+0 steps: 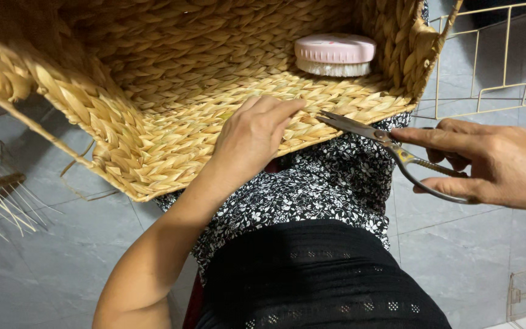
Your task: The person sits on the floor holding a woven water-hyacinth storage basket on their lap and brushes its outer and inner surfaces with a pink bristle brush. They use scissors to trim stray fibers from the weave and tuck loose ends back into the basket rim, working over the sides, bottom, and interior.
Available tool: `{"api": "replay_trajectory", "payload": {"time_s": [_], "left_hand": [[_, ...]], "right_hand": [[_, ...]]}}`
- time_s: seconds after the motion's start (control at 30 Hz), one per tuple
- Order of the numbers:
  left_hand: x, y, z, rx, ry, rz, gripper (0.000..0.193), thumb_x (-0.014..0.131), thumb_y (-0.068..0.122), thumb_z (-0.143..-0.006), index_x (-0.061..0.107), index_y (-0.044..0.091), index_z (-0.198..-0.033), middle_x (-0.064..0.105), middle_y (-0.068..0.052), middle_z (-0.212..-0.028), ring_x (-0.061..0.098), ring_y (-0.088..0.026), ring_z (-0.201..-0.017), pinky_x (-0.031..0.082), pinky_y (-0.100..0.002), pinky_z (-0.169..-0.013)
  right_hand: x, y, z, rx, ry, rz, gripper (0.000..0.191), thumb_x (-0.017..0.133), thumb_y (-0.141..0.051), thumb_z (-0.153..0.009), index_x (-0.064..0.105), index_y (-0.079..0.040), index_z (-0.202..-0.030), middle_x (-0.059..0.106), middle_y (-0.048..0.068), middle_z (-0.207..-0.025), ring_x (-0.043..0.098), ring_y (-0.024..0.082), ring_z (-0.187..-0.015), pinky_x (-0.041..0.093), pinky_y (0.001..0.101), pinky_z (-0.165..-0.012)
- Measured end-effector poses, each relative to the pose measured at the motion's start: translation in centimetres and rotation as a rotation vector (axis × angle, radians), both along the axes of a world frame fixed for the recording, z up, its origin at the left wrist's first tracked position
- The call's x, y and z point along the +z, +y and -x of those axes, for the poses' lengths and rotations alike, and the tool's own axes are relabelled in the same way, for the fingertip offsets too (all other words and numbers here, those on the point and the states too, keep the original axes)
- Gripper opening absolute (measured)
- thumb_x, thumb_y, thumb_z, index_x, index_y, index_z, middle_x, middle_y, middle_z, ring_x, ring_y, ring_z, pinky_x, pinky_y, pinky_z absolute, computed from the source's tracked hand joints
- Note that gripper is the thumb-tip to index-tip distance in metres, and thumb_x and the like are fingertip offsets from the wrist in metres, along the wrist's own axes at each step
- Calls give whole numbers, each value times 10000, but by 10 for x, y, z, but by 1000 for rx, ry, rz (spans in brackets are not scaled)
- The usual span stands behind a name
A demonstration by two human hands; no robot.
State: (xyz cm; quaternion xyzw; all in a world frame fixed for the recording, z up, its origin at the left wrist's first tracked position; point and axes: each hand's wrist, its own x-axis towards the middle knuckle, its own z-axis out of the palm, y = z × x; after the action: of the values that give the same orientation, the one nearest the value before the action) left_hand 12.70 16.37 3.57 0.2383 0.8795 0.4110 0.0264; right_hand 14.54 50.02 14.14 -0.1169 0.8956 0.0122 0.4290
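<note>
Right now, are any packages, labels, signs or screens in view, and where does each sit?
None: no package, label, sign or screen shows.
Nearest to one: a round pink brush with pale bristles, lying inside the woven basket, with no marking legible.

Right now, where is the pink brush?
In the head view, the pink brush lies inside the woven basket, at its upper right corner by the side wall, beyond the scissors.

Home craft spot: grey tiled floor (470,256), woven basket (171,122), wire rack (494,67).
</note>
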Motion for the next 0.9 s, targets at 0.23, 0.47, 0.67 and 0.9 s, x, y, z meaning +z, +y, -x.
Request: {"api": "replay_trajectory", "payload": {"time_s": [0.23,0.47,0.67,0.9], "left_hand": [[-6,14,9,-48,85,181,338,633,19,-899,754,227,-1137,540,-44,-833,618,-217,-810,525,-393,-672],[-10,17,7,-12,120,111,67,692,202,-948,692,175,-1009,533,-63,-834,616,-235,-799,516,-415,-638],[-9,20,9,9,165,108,77,693,234,-973,668,165,-997,534,-54,-838,610,-240,-808,489,-436,-705],[-5,19,9,19,192,115,83,693,212,-961,653,149,-997,540,-39,-878,620,-213,-868,434,-417,-744]], "right_hand": [[2,6,20,112,-87,-72,986,790,-608,-718,317,-493,-1576,653,-54,-831,695,109,-668,607,312,-695],[-1,5,26,123,-96,-62,940,802,-593,-725,363,-491,-1550,667,-66,-831,698,103,-675,606,322,-688],[-1,0,32,135,-96,-48,913,793,-580,-722,383,-494,-1533,678,-69,-854,709,101,-691,614,318,-702],[-5,-1,37,171,-65,-47,873,762,-607,-729,431,-494,-1530,744,-64,-898,722,108,-703,622,325,-697]]}}
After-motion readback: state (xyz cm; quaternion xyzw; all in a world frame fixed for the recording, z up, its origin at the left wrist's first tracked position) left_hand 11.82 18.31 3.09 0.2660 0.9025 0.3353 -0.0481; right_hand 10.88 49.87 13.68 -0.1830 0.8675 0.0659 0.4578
